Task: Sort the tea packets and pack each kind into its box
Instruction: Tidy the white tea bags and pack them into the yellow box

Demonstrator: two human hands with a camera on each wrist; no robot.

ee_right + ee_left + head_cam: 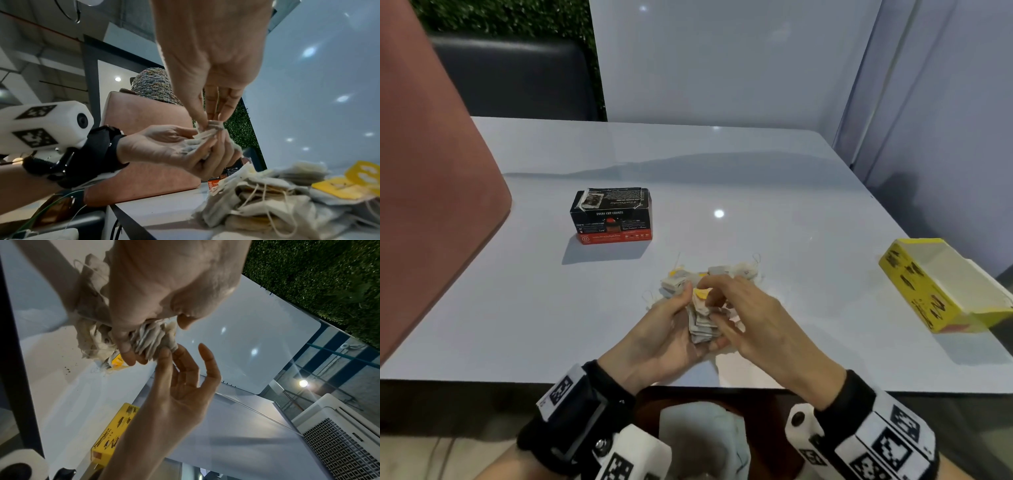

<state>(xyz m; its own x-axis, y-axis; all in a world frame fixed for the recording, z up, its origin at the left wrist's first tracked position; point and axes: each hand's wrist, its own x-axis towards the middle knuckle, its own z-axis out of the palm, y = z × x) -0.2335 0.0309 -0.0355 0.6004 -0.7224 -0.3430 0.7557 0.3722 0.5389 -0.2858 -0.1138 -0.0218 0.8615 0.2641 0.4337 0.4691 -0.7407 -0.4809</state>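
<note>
My left hand point(674, 318) grips a fanned stack of pale tea packets point(700, 322) just above the table's near edge. My right hand point(726, 301) meets it from the right, and its fingertips point(205, 123) pinch one packet point(214, 127) at the top of that stack point(197, 141). Behind the hands lies a loose pile of tea packets point(722, 274) with strings and yellow tags point(339, 186). A black and red tea box point(611, 216) stands at the left, flap closed. An open yellow box point(941, 284) lies at the right edge.
The white table point(756, 192) has bare room between the two boxes and behind the pile. A pink chair back point(431, 188) rises at the left. A white panel wall point(722, 61) stands behind the table. Dark crumbs point(68, 369) dot the table near the pile.
</note>
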